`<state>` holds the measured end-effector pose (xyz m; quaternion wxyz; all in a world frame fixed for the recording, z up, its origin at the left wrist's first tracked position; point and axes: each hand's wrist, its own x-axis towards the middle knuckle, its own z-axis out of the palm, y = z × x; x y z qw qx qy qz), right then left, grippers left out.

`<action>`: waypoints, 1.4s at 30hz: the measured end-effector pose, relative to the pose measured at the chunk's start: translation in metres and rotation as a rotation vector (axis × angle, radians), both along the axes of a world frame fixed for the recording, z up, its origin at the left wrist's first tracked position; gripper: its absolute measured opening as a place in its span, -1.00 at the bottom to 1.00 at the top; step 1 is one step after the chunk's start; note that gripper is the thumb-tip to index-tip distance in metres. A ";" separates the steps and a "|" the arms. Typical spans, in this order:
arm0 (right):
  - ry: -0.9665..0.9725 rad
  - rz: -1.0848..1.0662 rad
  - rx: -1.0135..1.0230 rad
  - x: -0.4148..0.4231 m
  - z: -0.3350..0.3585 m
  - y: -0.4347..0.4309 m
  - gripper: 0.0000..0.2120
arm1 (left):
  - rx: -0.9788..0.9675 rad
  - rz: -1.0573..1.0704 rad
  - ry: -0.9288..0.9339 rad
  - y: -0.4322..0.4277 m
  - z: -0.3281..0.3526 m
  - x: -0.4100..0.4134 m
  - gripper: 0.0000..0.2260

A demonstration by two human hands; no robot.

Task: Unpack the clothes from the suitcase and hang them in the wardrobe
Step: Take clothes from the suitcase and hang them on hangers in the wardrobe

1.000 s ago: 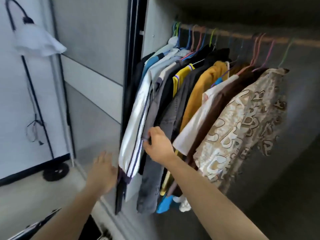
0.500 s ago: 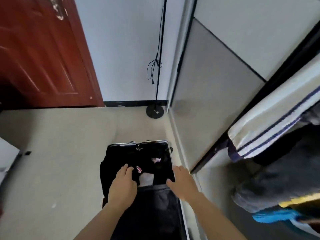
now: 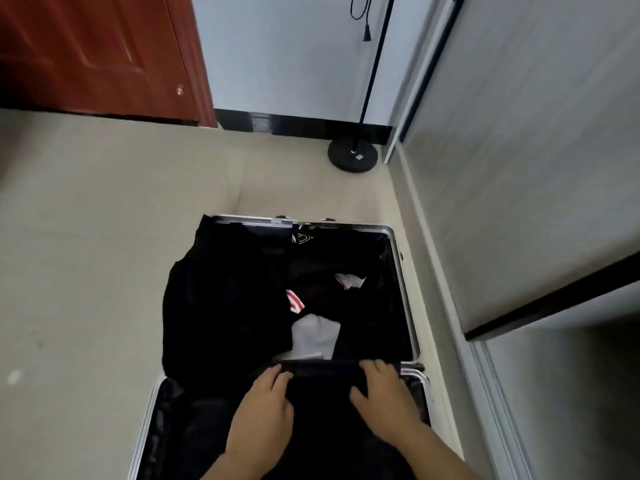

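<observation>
Over the suitcase (image 3: 394,237), left hand (image 3: 263,410) and right hand (image 3: 388,400) grip clothes (image 3: 322,377).

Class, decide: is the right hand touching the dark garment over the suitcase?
Touching. Head view: the right hand grips the dark garment at its top edge.

Suitcase (image 3: 404,289) near half cut by bottom edge; black clothes (image 3: 225,306) indistinct; lamp pole (image 3: 372,81) top cropped.

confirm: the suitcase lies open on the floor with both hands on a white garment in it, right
Not quite. The head view shows the suitcase open on the floor, but the left hand and right hand are on a black garment, not a white one.
</observation>
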<state>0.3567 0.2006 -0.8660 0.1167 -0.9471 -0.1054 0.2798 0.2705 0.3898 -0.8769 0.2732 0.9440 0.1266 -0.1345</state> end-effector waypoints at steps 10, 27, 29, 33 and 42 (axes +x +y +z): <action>-0.339 -0.006 0.120 0.107 -0.155 0.042 -0.44 | 0.090 -0.122 0.047 0.003 -0.132 0.110 -0.52; 0.093 -0.867 0.983 0.139 -0.136 0.045 -0.78 | 0.045 -0.006 0.173 0.003 -0.136 0.120 -0.31; 0.132 -1.018 1.175 0.133 -0.120 0.033 -0.76 | 0.066 0.038 0.057 0.000 -0.134 0.116 -0.27; 0.129 -0.983 1.157 0.111 -0.084 0.011 -0.77 | -0.038 0.090 -0.094 -0.001 -0.126 0.109 -0.16; 0.122 -0.750 0.925 0.058 0.021 0.009 -0.88 | -0.838 0.222 -0.179 -0.017 -0.043 0.097 -0.79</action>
